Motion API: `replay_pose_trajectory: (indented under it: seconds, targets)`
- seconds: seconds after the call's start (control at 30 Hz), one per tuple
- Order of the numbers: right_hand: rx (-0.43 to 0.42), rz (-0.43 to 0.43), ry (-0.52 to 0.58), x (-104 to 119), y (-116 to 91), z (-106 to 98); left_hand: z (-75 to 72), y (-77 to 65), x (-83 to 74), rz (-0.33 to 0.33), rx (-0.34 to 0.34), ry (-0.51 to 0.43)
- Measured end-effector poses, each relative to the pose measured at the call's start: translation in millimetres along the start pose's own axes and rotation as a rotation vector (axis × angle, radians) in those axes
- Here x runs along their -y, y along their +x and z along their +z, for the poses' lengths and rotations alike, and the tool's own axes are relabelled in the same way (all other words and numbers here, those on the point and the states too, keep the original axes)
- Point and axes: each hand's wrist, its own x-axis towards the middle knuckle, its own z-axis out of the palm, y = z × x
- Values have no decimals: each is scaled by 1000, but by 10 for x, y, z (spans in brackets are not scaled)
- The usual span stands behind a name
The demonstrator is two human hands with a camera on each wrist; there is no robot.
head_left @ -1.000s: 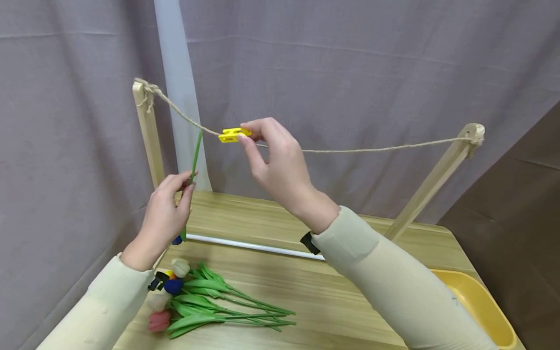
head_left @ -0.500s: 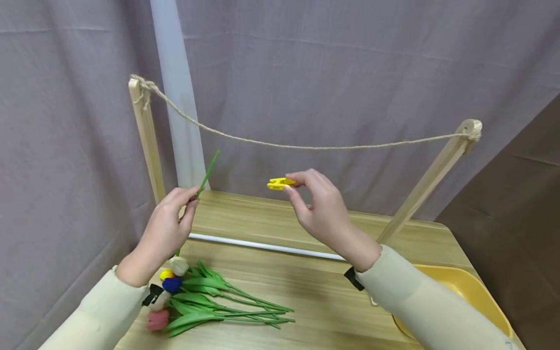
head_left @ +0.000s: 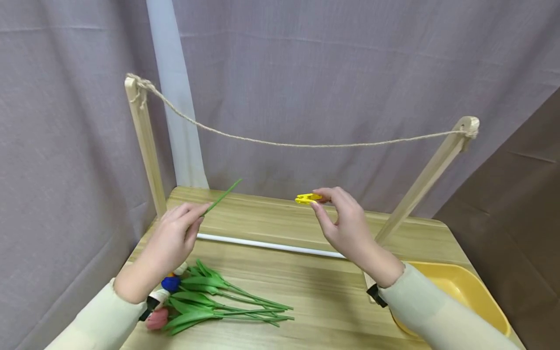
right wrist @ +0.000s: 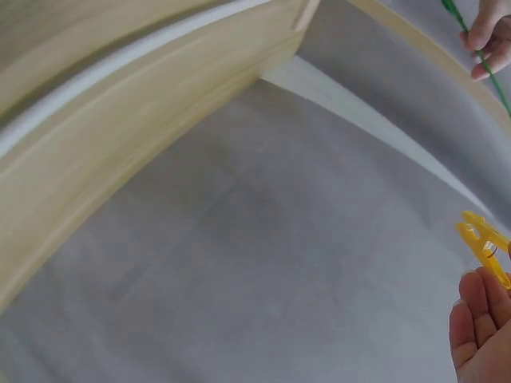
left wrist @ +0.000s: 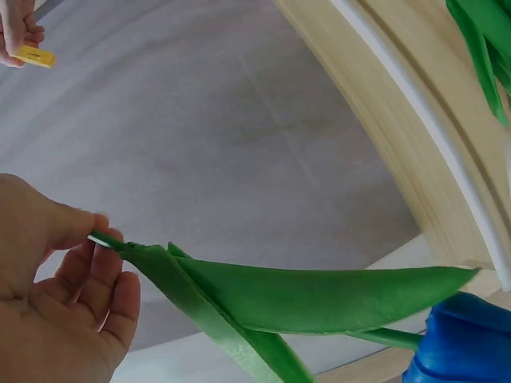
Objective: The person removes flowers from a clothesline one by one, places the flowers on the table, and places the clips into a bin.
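Note:
Between thumb and fingers, my left hand (head_left: 172,238) pinches the green stem (head_left: 225,194) of an artificial tulip. In the left wrist view its blue bloom (left wrist: 463,343) and long leaf (left wrist: 319,295) hang away from the hand. A yellow clothespin (head_left: 308,198) is pinched by my right hand (head_left: 347,226), its nose pointing left; the right wrist view shows the clothespin (right wrist: 483,243) with nothing in its mouth. Both hands are in the air below a twine line (head_left: 280,144), apart from it. The tulip's bloom is hidden behind my left hand in the head view.
Two wooden posts (head_left: 146,146) hold the twine, joined low down by a white rod (head_left: 271,246). Several artificial tulips (head_left: 227,301) lie on the table (head_left: 332,316) at the front left. A yellow tray (head_left: 463,287) sits at the right, partly behind my right sleeve.
My right hand has carried the clothespin off the twine, down and to the right. The left hand has lowered slightly, and the tulip stem now tilts further right.

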Motion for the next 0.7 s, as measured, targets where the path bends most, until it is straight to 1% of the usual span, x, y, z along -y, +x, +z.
replay_pose_trajectory:
  seconds: [0.1, 0.27, 0.4, 0.57, 0.7]
  targets:
    - [-5, 48, -10, -66, -118, -65, 2, -34, -36, 46, 28, 6]
    - [-26, 114, -28, -178, -337, -168, 26, -82, -94, 91, 64, 26]
    - [-39, 143, -46, -262, -496, -243, 64, -122, -135, 99, 97, 46]
    - [-39, 190, -78, -359, -697, -353, 115, -183, -178, 90, 162, 70]
    - [-23, 239, -124, -430, -889, -457, 164, -223, -210, 92, 215, 91]
